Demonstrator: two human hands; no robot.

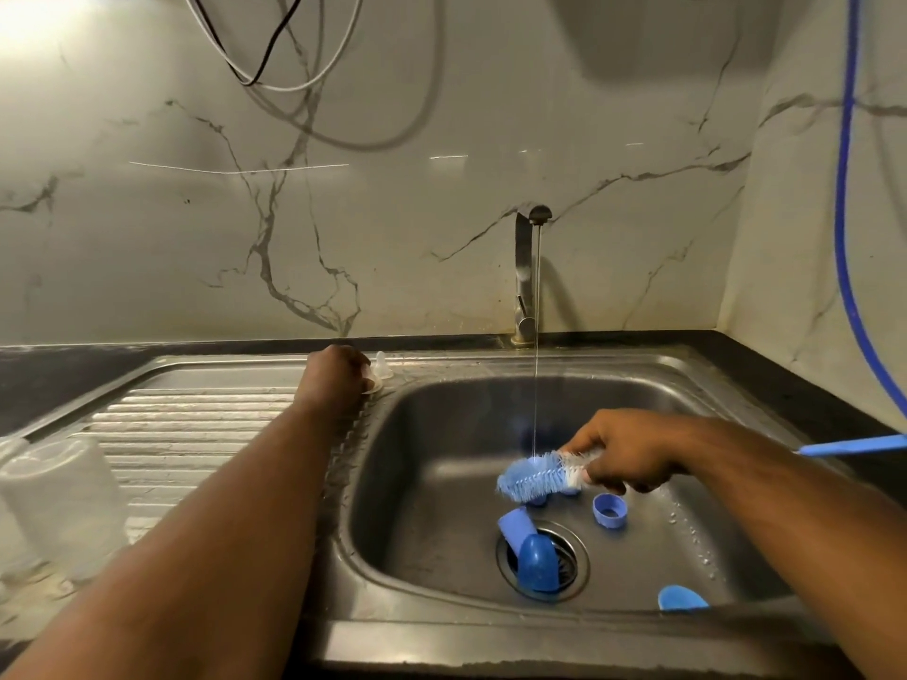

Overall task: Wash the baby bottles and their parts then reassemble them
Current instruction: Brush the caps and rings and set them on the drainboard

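My right hand (623,454) grips a blue and white bottle brush (535,476) over the steel sink (441,400), its blue handle (851,445) sticking out to the right. My left hand (338,373) is curled on a clear silicone teat (372,382) at the back of the drainboard; a second clear teat (382,365) stands just beyond it. In the basin lie a blue screw ring (609,510), a blue cap (513,525), a blue dome cap (537,564) on the drain, and another blue cap (680,598) at the front. Clear bottles (59,498) stand blurred on the left.
A thin stream of water runs from the tap (527,277) at the back of the sink into the basin. The ribbed drainboard (196,424) lies to the left. A blue hose (846,188) hangs on the right wall. Dark countertop (795,385) surrounds the sink.
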